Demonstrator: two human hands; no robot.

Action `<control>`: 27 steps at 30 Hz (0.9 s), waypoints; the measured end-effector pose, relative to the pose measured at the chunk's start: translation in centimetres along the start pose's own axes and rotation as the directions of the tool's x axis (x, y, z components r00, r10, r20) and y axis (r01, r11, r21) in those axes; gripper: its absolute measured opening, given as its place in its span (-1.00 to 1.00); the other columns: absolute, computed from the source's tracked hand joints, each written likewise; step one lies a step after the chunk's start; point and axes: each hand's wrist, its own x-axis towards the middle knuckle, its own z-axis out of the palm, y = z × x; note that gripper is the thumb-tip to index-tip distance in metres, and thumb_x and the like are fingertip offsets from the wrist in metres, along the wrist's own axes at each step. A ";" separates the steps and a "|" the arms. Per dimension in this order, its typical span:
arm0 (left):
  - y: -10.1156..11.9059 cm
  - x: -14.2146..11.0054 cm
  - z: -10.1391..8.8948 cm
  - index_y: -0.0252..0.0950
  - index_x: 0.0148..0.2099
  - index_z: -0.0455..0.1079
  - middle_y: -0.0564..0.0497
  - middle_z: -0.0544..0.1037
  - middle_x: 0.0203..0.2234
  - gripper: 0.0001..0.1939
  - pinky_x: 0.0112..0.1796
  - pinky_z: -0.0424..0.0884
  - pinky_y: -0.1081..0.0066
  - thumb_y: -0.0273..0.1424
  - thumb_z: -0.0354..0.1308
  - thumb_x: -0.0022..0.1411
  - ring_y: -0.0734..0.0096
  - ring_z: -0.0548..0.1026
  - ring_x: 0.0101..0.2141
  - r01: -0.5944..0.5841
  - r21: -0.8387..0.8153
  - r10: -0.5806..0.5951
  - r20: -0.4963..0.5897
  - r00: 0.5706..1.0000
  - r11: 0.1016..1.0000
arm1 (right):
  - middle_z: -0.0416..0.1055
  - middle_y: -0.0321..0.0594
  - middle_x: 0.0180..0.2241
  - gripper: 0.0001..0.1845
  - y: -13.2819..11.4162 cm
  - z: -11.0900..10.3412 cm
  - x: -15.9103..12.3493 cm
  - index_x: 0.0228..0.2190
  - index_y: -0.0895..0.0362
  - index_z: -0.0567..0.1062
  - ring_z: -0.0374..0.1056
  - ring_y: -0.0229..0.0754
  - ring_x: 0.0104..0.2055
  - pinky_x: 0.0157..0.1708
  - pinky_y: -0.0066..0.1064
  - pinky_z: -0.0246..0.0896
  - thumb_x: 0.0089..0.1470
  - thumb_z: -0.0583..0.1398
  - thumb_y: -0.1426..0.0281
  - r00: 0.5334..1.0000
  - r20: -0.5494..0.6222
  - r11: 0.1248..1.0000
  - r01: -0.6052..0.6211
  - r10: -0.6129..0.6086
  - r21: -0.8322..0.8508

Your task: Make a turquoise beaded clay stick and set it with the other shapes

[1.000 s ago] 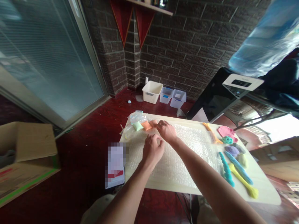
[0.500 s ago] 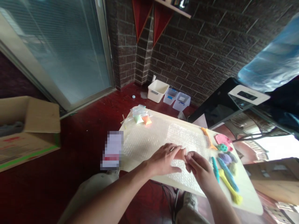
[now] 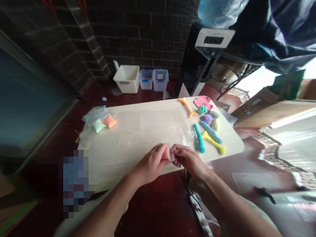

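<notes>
Over the front edge of the pale table [image 3: 233,143], my left hand [image 3: 149,164] is closed around a small peach-coloured clay packet [image 3: 167,153]. My right hand [image 3: 189,160] pinches the packet's clear plastic end, its fingertips close to those of my left. Bubble wrap [image 3: 148,131] covers much of the tabletop beneath. To the right lie modelled clay pieces: a teal beaded strip [image 3: 198,138], a blue strip [image 3: 211,132], a yellow bone shape [image 3: 214,143] and an orange bone shape [image 3: 188,107]. Fingers hide part of the packet.
Light green [image 3: 98,125] and orange packets [image 3: 110,121] lie at the table's left end beside clear bags [image 3: 96,114]. Pink [image 3: 203,102], teal [image 3: 202,109] and purple clay pieces [image 3: 206,118] are at back right. A white bin [image 3: 127,79] and two clear bins stand by the wall.
My view has swung right and down. Both hands stay on the packet; my left fingers, more spread before, are now closed around it, while my right still pinches its end.
</notes>
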 end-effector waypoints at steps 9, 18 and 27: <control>-0.3 0.2 1.7 -0.14 -0.16 0.19 0.04 0.47 -0.30 -0.70 -0.18 0.45 0.24 -0.04 0.07 0.49 0.23 0.52 -0.24 0.034 -0.025 -0.032 0.075 0.997 0.999 | 0.42 -0.31 -0.47 -0.79 0.8 -1.0 -0.8 -0.39 0.13 0.47 0.25 -0.33 -0.52 -0.50 -0.48 0.05 0.23 0.28 0.28 0.999 0.032 0.989 -0.002 -0.003 0.151; -0.7 0.2 1.0 -0.14 -0.20 0.16 0.12 0.34 -0.43 -0.60 -0.27 0.41 0.30 0.07 0.05 0.44 0.31 0.42 -0.39 -0.021 -0.041 0.018 -0.072 0.997 0.999 | 0.40 -0.33 -0.55 -0.74 0.3 0.7 0.7 -0.44 0.13 0.43 0.28 -0.33 -0.56 -0.53 -0.51 0.13 0.19 0.32 0.27 0.997 0.075 0.964 -0.001 -0.020 0.266; -0.6 -0.1 -0.9 -0.15 -0.20 0.18 0.07 0.38 -0.36 -0.74 -0.15 0.45 0.23 -0.12 0.13 0.38 0.25 0.46 -0.28 -0.036 0.133 0.057 -0.159 0.986 0.990 | 0.41 -0.35 -0.54 -0.75 0.4 2.3 2.3 -0.41 0.13 0.44 0.32 -0.33 -0.56 -0.56 -0.53 0.20 0.19 0.35 0.27 0.992 0.038 0.991 0.116 -0.119 0.071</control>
